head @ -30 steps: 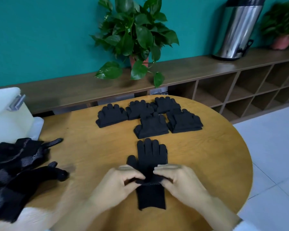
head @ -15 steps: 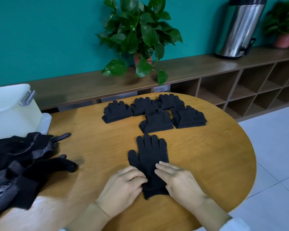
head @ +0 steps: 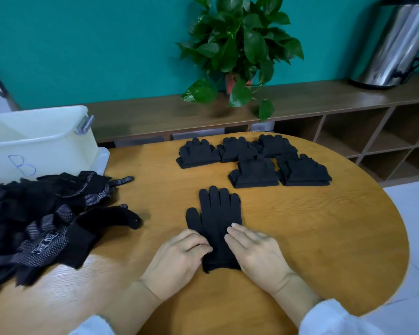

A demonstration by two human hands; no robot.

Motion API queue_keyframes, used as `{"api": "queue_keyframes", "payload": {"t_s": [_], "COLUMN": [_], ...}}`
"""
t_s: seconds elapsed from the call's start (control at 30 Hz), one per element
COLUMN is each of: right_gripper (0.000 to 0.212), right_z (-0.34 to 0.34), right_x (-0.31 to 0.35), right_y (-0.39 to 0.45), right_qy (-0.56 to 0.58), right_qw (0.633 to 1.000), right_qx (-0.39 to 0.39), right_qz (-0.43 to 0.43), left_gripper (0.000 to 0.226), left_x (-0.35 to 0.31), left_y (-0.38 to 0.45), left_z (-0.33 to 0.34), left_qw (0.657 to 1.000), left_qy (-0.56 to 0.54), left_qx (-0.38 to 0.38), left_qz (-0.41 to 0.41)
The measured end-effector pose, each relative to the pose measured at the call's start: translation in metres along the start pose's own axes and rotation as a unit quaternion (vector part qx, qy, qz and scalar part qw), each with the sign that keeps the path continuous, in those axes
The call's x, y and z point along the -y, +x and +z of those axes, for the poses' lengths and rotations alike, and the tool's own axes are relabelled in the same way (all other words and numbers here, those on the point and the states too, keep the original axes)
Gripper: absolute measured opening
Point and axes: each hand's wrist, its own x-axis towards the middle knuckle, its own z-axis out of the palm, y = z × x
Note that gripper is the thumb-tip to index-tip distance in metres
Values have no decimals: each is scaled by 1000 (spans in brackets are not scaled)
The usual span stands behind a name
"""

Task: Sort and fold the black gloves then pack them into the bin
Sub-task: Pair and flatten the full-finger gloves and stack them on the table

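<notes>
Both hands are laid on the glove (head: 217,223) at the near middle of the surface (head: 324,233). The left hand (head: 179,256) is set against the glove's left edge, fingers lightly bent and resting on the fabric near the palm. The right hand (head: 254,250) is flattened over the glove's right side, fingers straight and together, pressed down on the cloth. Nothing is pinched or lifted; the glove is held flat between the two. White sleeves (head: 334,317) are seen at the wrists.

The glove is spread flat, fingers pointed away, thumb out to the left, and its cuff end lies nearest, between the two hands.

To the left, a loose heap of unsorted gloves (head: 41,221) is sprawled along the surface edge, black with grey dotted patches, one dark fingertip pointed toward the middle.

Further out, five folded gloves (head: 254,160) are arranged in two rows: three side by side at the back, two in front, touching or slightly overlapped. They sit well apart from the glove under the hands.

At the far left, behind the heap, a pale translucent bin (head: 41,139) is stood with a grey latch on its rim and a blue letter B on its side.

Beyond the surface, a long wooden shelf unit (head: 348,102) is run along a teal wall, and a leafy potted plant (head: 240,49) and a steel urn (head: 392,47) are placed on top of it.
</notes>
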Motion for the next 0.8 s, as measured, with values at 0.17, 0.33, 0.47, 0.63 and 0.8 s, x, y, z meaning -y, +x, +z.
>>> {"api": "queue_keyframes", "payload": {"t_s": [0.17, 0.33, 0.47, 0.63, 0.8], "right_gripper": [29, 30, 33, 25, 43], "right_z": [1, -2, -6, -16, -20], "right_x": [-3, -8, -10, -8, -10], "right_y": [-2, 0, 0, 2, 12], "right_qy": [4, 5, 8, 9, 52], "right_qw": [1000, 997, 994, 992, 986], "right_qx": [20, 40, 70, 110, 114], "right_qz": [-21, -63, -78, -67, 111], "left_gripper": [28, 26, 29, 25, 41], "left_x": [0, 3, 3, 2, 17], "left_y": [2, 0, -1, -2, 5], "left_z": [-1, 2, 4, -3, -13], "left_qw": [1000, 999, 999, 997, 990], "left_qy": [-4, -17, -16, -21, -81], "left_qx": [10, 25, 31, 62, 28], "left_qz": [-4, -26, -30, -30, -117]}}
